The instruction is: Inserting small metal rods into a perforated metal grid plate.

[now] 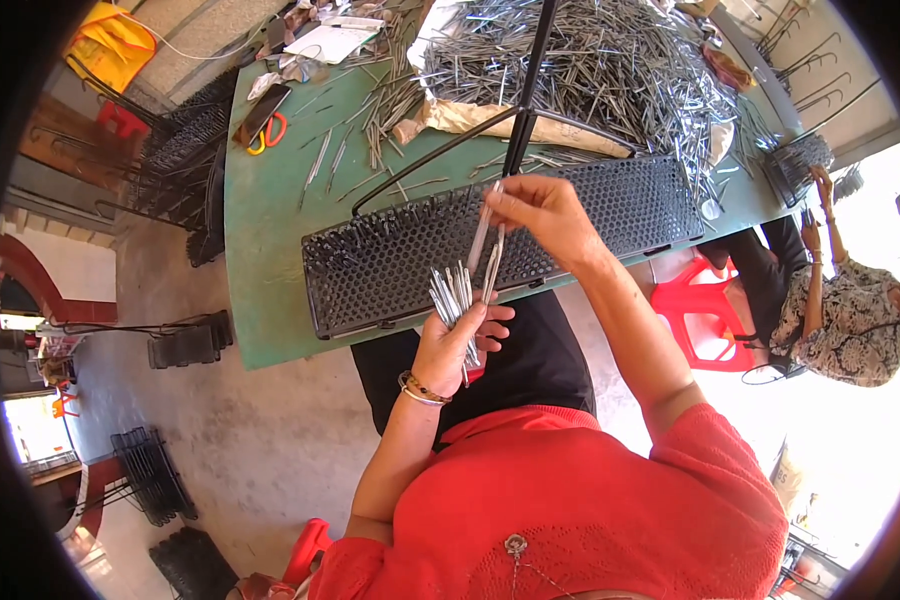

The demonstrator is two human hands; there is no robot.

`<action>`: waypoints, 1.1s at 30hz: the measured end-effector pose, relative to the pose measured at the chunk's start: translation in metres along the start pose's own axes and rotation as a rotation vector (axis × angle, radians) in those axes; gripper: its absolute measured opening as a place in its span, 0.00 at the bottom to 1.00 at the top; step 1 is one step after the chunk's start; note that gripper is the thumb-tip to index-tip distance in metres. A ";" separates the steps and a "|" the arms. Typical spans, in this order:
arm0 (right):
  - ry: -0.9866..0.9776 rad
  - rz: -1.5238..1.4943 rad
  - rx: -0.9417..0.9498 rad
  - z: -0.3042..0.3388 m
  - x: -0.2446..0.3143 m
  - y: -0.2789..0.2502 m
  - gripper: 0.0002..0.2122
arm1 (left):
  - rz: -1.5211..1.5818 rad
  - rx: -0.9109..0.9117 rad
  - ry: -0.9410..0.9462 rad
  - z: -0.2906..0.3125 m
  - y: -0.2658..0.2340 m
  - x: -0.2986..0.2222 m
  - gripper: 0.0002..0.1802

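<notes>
My left hand is closed around a bundle of thin silvery metal strips, their ends fanning out above the fingers. Just above it, the thumb and fingers of my right hand pinch a slim silvery strip by its upper end, and it hangs down toward the bundle. Both hands are over the near edge of a long black rack covered with rows of small holes. Dark pieces stand in the holes along its far left edge. What the strips are exactly cannot be made out.
A large heap of metal strips covers the back of the green table. A black metal stand rises behind the rack. Scissors and a phone lie at left. Another person works at right, near a red stool.
</notes>
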State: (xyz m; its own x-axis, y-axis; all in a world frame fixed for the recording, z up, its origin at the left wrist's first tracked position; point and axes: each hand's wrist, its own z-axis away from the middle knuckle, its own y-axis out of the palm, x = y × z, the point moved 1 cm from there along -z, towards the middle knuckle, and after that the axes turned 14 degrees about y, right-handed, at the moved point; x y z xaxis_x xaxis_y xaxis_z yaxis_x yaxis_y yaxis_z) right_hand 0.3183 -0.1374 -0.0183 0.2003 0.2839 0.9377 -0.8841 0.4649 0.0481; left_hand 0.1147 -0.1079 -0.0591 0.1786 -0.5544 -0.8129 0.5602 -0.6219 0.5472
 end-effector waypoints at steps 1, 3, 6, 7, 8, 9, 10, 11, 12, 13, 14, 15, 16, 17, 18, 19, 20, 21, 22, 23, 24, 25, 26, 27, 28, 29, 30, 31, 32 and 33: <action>-0.078 -0.007 -0.036 -0.002 0.006 -0.001 0.11 | 0.009 -0.001 -0.005 0.001 -0.001 0.002 0.17; -0.144 0.032 -0.055 -0.010 0.010 -0.002 0.11 | 0.018 -0.036 -0.019 0.003 0.000 0.003 0.17; -0.306 0.130 -0.197 -0.022 0.010 -0.001 0.11 | 0.034 -0.080 -0.047 0.005 0.000 0.006 0.16; -0.306 0.128 -0.200 -0.025 0.010 0.001 0.11 | 0.040 -0.095 -0.059 0.005 0.000 0.007 0.16; -0.359 0.215 -0.235 -0.028 0.009 0.003 0.10 | 0.038 -0.093 -0.061 0.006 0.001 0.007 0.16; -0.411 0.303 -0.271 -0.031 0.008 0.004 0.10 | 0.044 -0.097 -0.069 0.006 0.001 0.007 0.16; -0.402 0.289 -0.263 -0.033 0.008 0.006 0.09 | 0.051 -0.102 -0.076 0.006 0.002 0.007 0.16; -0.402 0.287 -0.264 -0.032 0.008 0.006 0.09 | 0.048 -0.102 -0.077 0.006 0.002 0.007 0.16; -0.414 0.327 -0.286 -0.030 0.008 0.007 0.09 | 0.045 -0.099 -0.076 0.007 0.002 0.008 0.15; -0.428 0.368 -0.309 -0.029 0.010 0.007 0.09 | 0.042 -0.095 -0.074 0.007 0.002 0.008 0.15; -0.427 0.367 -0.311 -0.029 0.010 0.007 0.09 | 0.040 -0.094 -0.075 0.007 0.003 0.008 0.15; -0.442 0.371 -0.289 -0.029 0.010 0.007 0.09 | 0.037 -0.102 -0.079 0.007 0.004 0.007 0.15; -0.456 0.375 -0.267 -0.029 0.011 0.007 0.08 | 0.033 -0.109 -0.083 0.008 0.004 0.007 0.15; -0.456 0.374 -0.269 -0.028 0.013 0.007 0.08 | 0.031 -0.108 -0.084 0.009 0.004 0.007 0.15; -0.478 0.364 -0.249 -0.027 0.016 0.006 0.08 | 0.028 -0.104 -0.087 0.009 0.004 0.007 0.15; -0.501 0.354 -0.229 -0.026 0.019 0.006 0.08 | 0.025 -0.101 -0.090 0.009 0.003 0.008 0.15; -0.500 0.352 -0.233 -0.026 0.020 0.005 0.08 | 0.023 -0.098 -0.092 0.009 0.003 0.008 0.15; -0.481 0.380 -0.195 -0.027 0.021 0.005 0.08 | 0.037 -0.097 -0.088 0.008 0.003 0.009 0.15; -0.463 0.407 -0.159 -0.029 0.022 0.005 0.08 | 0.050 -0.094 -0.083 0.007 0.003 0.009 0.15; -0.463 0.406 -0.164 -0.029 0.022 0.004 0.08 | 0.047 -0.090 -0.085 0.007 0.003 0.010 0.15; -0.465 0.407 -0.169 -0.030 0.021 0.003 0.08 | 0.054 -0.093 -0.090 0.006 0.002 0.010 0.14; -0.464 0.409 -0.170 -0.031 0.020 0.002 0.08 | 0.061 -0.099 -0.096 0.007 0.002 0.011 0.13; -0.463 0.407 -0.173 -0.031 0.018 0.001 0.08 | 0.059 -0.097 -0.099 0.008 0.003 0.011 0.13; -0.457 0.403 -0.161 -0.032 0.016 0.001 0.08 | 0.052 -0.110 -0.107 0.009 0.004 0.011 0.13; -0.455 0.400 -0.152 -0.034 0.015 0.001 0.08 | 0.043 -0.119 -0.115 0.008 0.004 0.010 0.13; -0.456 0.399 -0.159 -0.035 0.014 0.000 0.08 | 0.040 -0.114 -0.117 0.007 0.005 0.010 0.13; -0.452 0.361 -0.152 -0.036 0.011 0.000 0.08 | 0.034 -0.112 -0.122 0.007 0.005 0.010 0.13; -0.447 0.322 -0.142 -0.037 0.009 0.001 0.08 | 0.029 -0.114 -0.126 0.007 0.005 0.010 0.13; -0.447 0.320 -0.146 -0.039 0.007 0.001 0.08 | 0.026 -0.111 -0.128 0.007 0.005 0.010 0.13; -0.437 0.320 -0.147 -0.040 0.005 0.001 0.08 | 0.024 -0.116 -0.128 0.007 0.004 0.011 0.13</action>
State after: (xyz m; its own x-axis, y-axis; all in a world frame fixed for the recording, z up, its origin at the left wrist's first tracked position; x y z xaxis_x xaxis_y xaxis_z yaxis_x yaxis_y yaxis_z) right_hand 0.3350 -0.1016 -0.0275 -0.2896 0.0702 0.9546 -0.7974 0.5340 -0.2812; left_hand 0.1133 -0.1204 -0.0645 0.0929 -0.6389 -0.7636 0.6483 -0.5433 0.5334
